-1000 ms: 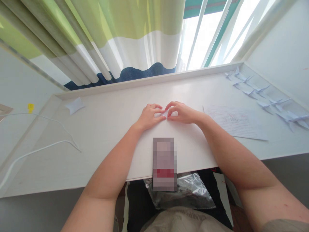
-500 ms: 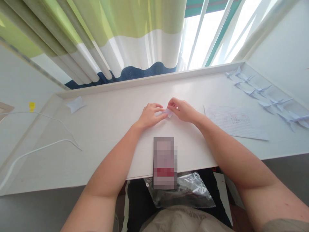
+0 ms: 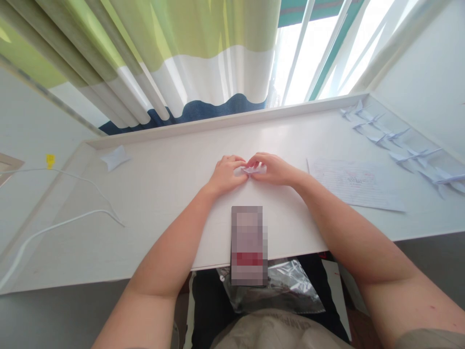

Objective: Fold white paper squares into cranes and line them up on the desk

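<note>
A small folded piece of white paper (image 3: 253, 169) lies on the white desk (image 3: 163, 194) between my two hands. My left hand (image 3: 225, 174) rests on the desk with fingers curled, its fingertips pressing the paper's left side. My right hand (image 3: 274, 169) pinches the paper's right side with thumb and fingers closed. Most of the paper is hidden under the fingers.
A phone (image 3: 249, 245) lies at the desk's near edge. A written sheet (image 3: 354, 184) sits to the right; several folded paper cranes (image 3: 399, 145) line the far right. A folded paper (image 3: 114, 157) and a white cable (image 3: 65, 218) lie left. A curtain (image 3: 163, 58) hangs behind.
My right hand lifted the paper's flap half a second ago and has now pressed it back down flat against the desk. My left hand has stayed in place.
</note>
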